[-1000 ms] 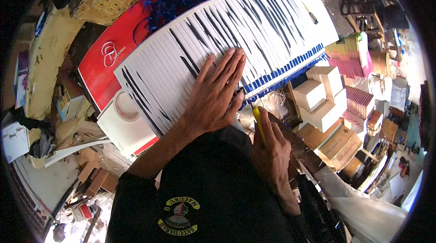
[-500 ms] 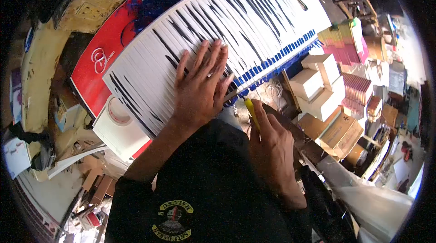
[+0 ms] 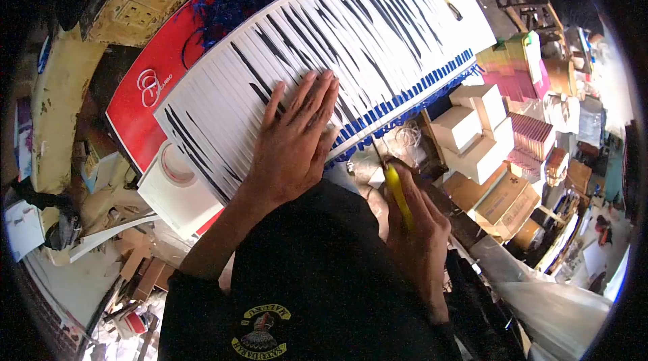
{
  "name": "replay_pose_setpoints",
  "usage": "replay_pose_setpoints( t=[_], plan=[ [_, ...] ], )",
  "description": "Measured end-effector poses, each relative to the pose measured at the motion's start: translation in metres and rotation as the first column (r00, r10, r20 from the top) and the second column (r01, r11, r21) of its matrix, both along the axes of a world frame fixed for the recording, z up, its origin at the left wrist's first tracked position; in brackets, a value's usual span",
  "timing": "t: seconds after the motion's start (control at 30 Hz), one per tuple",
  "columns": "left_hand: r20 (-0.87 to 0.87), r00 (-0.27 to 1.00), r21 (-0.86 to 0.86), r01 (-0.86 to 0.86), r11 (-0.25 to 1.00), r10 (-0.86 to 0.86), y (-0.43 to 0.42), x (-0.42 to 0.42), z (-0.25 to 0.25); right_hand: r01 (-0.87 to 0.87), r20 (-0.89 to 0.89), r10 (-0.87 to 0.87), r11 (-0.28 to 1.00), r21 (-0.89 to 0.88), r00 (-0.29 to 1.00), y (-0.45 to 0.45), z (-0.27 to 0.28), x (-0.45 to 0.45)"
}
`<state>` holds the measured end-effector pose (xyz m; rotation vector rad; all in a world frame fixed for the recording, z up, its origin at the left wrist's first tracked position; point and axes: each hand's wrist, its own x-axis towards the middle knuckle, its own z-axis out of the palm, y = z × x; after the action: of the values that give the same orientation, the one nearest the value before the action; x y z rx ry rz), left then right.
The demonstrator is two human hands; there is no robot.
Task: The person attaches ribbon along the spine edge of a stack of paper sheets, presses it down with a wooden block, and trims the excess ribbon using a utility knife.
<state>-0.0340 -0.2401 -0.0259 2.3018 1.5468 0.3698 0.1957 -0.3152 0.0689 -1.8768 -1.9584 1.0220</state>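
My left hand [image 3: 290,145] lies flat with its fingers spread on a white slatted panel [image 3: 236,84] marked with black streaks. Along the panel's near edge runs a row of short blue strips [image 3: 412,88], with blue strands hanging below. My right hand [image 3: 415,219] is wrapped round a yellow-handled cutter [image 3: 398,192]. Its thin blade points up toward the panel's near edge, a little to the right of my left hand. A small oval opening with dark edges [image 3: 455,11] shows at the panel's far right end.
Under the panel lies a red sheet [image 3: 135,128], with a tangle of blue strands [image 3: 233,7] behind. A tape roll [image 3: 177,162] rests on a white piece at the left. White boxes [image 3: 472,131], a cardboard box [image 3: 509,206] and stacked pink and yellow sheets [image 3: 516,67] are at the right.
The view has shifted, moving the panel left and up in the picture. My right hand with the cutter has drawn down and right, away from the panel's edge. My left hand stays on the panel.
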Motion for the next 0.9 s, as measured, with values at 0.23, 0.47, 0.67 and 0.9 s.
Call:
replay_pose_setpoints(
  t=[0.23,0.47,0.67,0.9],
  plan=[
    [-0.023,0.999,0.01,0.025,1.0,-0.025,-0.001,-0.001,-0.001,0.002,-0.057,0.002,0.998,0.063,0.998,0.011,-0.034,-0.015],
    [-0.034,0.999,0.039,0.005,0.999,-0.003,-0.002,0.001,-0.002,-0.04,0.011,0.04,0.998,0.042,0.999,0.016,-0.033,-0.017],
    [-0.047,0.999,0.041,0.007,0.999,-0.005,-0.002,0.001,-0.002,-0.046,0.047,0.045,0.998,0.035,0.998,0.019,-0.027,-0.019],
    [-0.026,1.0,0.052,0.008,0.999,-0.007,-0.003,0.001,-0.006,-0.027,0.033,0.025,0.996,0.089,0.999,0.019,-0.024,-0.019]
  ],
)
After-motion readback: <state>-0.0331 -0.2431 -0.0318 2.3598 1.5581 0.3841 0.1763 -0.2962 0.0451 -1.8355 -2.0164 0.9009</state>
